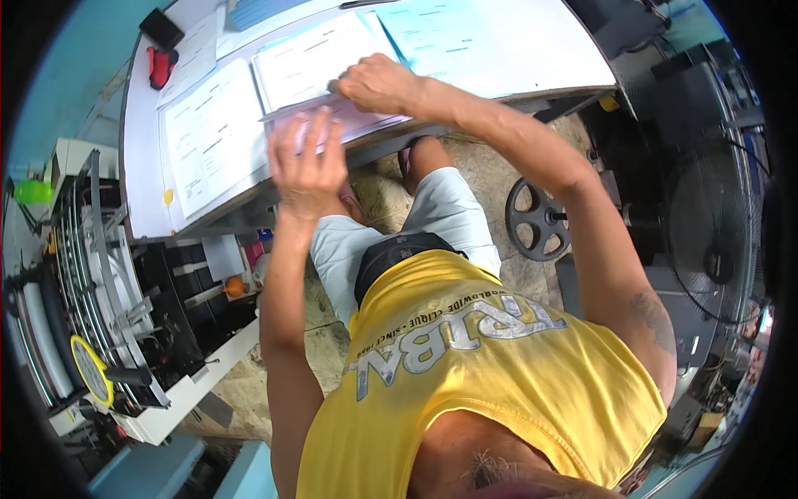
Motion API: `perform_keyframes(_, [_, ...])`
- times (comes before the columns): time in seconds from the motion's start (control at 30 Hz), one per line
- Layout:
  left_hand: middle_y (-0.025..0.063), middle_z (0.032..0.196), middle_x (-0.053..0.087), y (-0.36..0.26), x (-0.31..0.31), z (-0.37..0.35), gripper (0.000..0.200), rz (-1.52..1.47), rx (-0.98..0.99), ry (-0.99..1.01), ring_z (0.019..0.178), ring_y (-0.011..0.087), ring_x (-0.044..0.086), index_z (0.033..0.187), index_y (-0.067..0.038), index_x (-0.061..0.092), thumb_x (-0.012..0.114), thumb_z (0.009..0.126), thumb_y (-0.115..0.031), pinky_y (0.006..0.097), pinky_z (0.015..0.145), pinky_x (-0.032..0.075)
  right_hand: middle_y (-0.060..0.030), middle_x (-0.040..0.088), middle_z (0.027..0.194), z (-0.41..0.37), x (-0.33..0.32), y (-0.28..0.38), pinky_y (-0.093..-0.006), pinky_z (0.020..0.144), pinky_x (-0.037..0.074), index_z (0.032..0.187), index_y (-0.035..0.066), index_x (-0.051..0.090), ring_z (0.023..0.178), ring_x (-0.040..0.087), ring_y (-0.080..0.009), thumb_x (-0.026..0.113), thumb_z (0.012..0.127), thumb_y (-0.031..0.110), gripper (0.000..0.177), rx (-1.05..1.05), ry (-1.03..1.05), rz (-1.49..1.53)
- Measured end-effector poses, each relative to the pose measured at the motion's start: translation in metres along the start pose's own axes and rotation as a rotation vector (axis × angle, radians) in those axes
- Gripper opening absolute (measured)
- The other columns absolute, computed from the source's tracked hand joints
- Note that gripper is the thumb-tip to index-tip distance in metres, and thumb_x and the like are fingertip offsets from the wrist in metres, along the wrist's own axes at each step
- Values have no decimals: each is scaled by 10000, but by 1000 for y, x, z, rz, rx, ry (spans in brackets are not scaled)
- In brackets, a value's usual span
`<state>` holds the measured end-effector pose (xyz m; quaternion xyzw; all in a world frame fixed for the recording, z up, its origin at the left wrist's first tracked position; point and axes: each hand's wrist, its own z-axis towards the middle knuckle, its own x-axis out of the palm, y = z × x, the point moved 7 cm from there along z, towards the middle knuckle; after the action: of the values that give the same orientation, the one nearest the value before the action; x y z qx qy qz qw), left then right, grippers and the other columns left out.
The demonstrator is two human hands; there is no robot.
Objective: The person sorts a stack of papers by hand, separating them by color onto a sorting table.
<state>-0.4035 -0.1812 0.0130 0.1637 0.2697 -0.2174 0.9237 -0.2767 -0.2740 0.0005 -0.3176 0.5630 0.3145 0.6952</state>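
Note:
My left hand (307, 162) is slightly blurred at the table's front edge, its fingers apart over the near left end of a pink sheet (366, 119). My right hand (378, 85) is closed, fingers curled down at the near right part of a white printed paper stack (312, 58). What those fingers grip, if anything, is hidden, and I cannot tell. The pink sheet shows beneath both hands, along the front of the white stack. To the left lies another white printed stack (214, 137), and to the right are light blue printed sheets (436, 33).
The white table (532, 62) also bears a black object (161, 29) and a red-and-black item (162, 66) at its far left. A machine with rollers (96, 274) stands left. On the right are a black handwheel (536, 220) and a fan (713, 224).

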Motion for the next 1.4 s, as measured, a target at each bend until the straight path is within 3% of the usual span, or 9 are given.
perform_keyframes(0.17, [104, 1293, 650, -99, 68, 19, 350, -324, 193, 217, 1230, 293, 576, 1183, -68, 707, 719, 873, -229, 514, 1039, 452, -79, 733, 966, 3, -71, -21, -364, 774, 620, 1118, 74, 667, 921, 749, -251, 573, 951, 145, 204, -302, -245, -398])
perform_keyframes(0.37, [155, 1495, 498, -129, 151, 38, 592, -188, 67, 444, 1407, 301, 420, 1415, -22, 547, 689, 903, -284, 609, 1109, 342, -92, 709, 1222, -63, -64, -105, -381, 963, 590, 1190, 91, 636, 1135, 699, -286, 610, 904, 65, 288, -184, -229, -522])
perform_keyframes(0.63, [170, 1183, 652, -140, 140, 16, 327, -311, 194, 206, 1189, 329, 589, 1103, 23, 704, 636, 854, -178, 634, 980, 448, -111, 723, 1252, -181, 14, -160, -390, 837, 632, 1244, 106, 684, 1050, 734, -305, 589, 835, -45, 447, 193, -66, -212])
perform_keyframes(0.73, [57, 994, 681, -134, 131, 28, 168, -340, 139, 196, 944, 241, 640, 986, -53, 723, 654, 867, -149, 508, 859, 489, -120, 738, 1199, -205, 24, -133, -394, 787, 629, 1218, 72, 685, 996, 744, -302, 595, 800, -53, 445, 244, -59, -141])
perform_keyframes(0.97, [-2, 775, 650, -110, 112, 49, 104, -431, -4, 19, 734, 222, 611, 868, -107, 725, 772, 868, -199, 442, 801, 476, -143, 708, 1187, -218, -6, -84, -427, 886, 565, 1279, 40, 626, 1024, 704, -352, 667, 943, 370, 472, 188, -78, -15])
perform_keyframes(1.07, [23, 961, 717, -96, 92, 45, 206, -375, -72, 24, 937, 260, 656, 1018, -109, 751, 787, 868, -246, 475, 885, 480, -172, 642, 1314, -216, -10, -74, -433, 1033, 501, 1316, 18, 605, 1194, 631, -354, 764, 860, 429, 635, 162, 2, -17])
perform_keyframes(1.2, [64, 1178, 714, -42, 44, -5, 346, -261, -171, 74, 1143, 297, 639, 1140, -95, 748, 807, 849, -273, 505, 971, 477, -151, 677, 1273, -212, 7, -92, -428, 929, 583, 1254, 34, 631, 1121, 676, -331, 693, 888, 96, 377, 199, -20, -6])
perform_keyframes(1.33, [127, 1198, 704, 58, -19, -74, 430, 0, -209, 219, 1167, 343, 638, 1197, -40, 704, 807, 849, -272, 477, 978, 496, -175, 687, 1224, -206, 2, -99, -429, 900, 594, 1213, 2, 638, 1097, 674, -345, 655, 892, 25, 323, 203, -9, 94])
perform_keyframes(1.4, [165, 1377, 607, 121, -34, -119, 601, 88, -336, 356, 1290, 361, 561, 1381, -33, 575, 768, 891, -322, 493, 1037, 449, -185, 686, 1216, -205, 0, -105, -430, 912, 588, 1206, -4, 640, 1095, 670, -351, 656, 888, 18, 319, 237, 32, 133])
